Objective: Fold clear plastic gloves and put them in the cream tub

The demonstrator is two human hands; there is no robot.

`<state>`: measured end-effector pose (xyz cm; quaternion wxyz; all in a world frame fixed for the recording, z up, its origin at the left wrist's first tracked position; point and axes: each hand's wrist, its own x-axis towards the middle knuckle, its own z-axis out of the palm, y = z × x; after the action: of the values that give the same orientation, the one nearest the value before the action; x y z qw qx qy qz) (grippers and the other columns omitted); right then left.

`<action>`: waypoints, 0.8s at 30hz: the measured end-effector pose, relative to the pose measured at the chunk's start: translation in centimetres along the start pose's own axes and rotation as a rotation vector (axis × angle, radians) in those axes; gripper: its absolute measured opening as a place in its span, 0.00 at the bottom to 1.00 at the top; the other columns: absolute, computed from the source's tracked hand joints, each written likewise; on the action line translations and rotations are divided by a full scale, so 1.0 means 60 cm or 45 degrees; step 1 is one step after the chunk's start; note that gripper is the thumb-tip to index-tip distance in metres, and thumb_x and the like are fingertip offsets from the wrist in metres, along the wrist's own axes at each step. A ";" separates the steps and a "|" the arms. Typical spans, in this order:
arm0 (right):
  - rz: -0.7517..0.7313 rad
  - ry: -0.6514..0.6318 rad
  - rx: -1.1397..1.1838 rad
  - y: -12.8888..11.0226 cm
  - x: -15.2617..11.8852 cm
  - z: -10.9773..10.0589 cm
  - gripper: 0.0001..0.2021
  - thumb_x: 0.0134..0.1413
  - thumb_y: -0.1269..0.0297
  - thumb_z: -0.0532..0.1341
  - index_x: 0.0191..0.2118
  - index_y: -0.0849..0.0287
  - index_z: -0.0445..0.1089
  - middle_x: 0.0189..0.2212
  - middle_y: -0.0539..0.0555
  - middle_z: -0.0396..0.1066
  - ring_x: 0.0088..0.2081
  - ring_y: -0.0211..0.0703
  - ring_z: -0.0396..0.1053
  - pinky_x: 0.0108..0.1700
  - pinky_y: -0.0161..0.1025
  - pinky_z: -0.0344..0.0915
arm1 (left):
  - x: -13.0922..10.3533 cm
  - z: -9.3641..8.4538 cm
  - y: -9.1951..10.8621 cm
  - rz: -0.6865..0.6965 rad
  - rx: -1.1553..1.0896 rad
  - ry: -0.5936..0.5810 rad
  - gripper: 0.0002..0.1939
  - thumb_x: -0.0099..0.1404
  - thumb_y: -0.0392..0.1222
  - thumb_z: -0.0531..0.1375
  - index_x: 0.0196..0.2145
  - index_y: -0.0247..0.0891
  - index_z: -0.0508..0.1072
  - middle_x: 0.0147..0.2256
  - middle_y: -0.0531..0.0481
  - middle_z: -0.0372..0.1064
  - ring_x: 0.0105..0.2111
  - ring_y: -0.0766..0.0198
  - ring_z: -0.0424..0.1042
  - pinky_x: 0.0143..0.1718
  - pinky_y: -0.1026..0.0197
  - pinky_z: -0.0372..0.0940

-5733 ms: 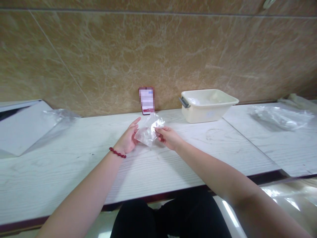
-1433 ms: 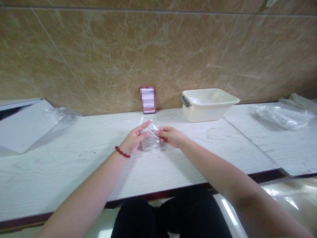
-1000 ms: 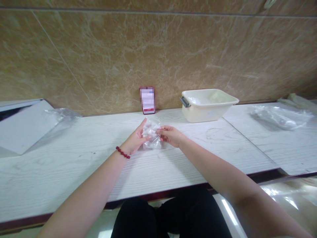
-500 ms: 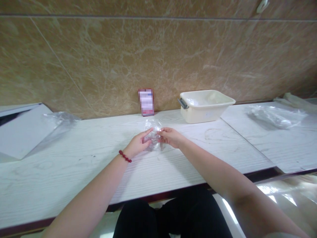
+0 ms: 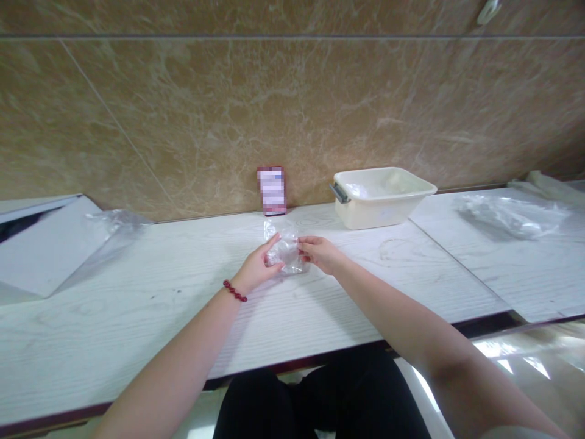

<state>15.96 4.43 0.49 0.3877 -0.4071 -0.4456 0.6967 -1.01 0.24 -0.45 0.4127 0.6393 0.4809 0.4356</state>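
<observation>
A clear plastic bag (image 5: 287, 247) is between my two hands, just above or on the white wood-grain table (image 5: 292, 317). My left hand (image 5: 260, 263), with a dark red bead bracelet (image 5: 234, 291) on its wrist, grips the bag's left side between thumb and fingers. At the right edge of the bag, the fingertips of my right hand (image 5: 320, 253) pinch the plastic. Whether anything lies inside the bag I cannot make out.
A phone-like upright card with a red border (image 5: 273, 190) leans on the marble wall. Right of it stands a cream plastic bin (image 5: 379, 213) with a grey handle. Clear plastic bags (image 5: 514, 214) lie farther right. A white box (image 5: 50, 250) with plastic sits at left.
My right hand has shifted slightly right along the bag's edge, and the bag looks more spread out between my hands. The whole view has moved a little.
</observation>
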 end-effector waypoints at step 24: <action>0.079 0.017 -0.198 0.003 -0.005 0.003 0.09 0.33 0.65 0.65 0.20 0.62 0.65 0.15 0.47 0.60 0.18 0.30 0.60 0.21 0.30 0.65 | 0.022 -0.002 -0.003 -0.195 -0.739 0.103 0.37 0.53 0.38 0.58 0.55 0.51 0.43 0.39 0.53 0.66 0.32 0.70 0.67 0.34 0.65 0.62</action>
<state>15.85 4.06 0.41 0.3361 -0.4544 -0.4828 0.6690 -0.94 1.54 -0.39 0.5903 0.4385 0.3993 0.5476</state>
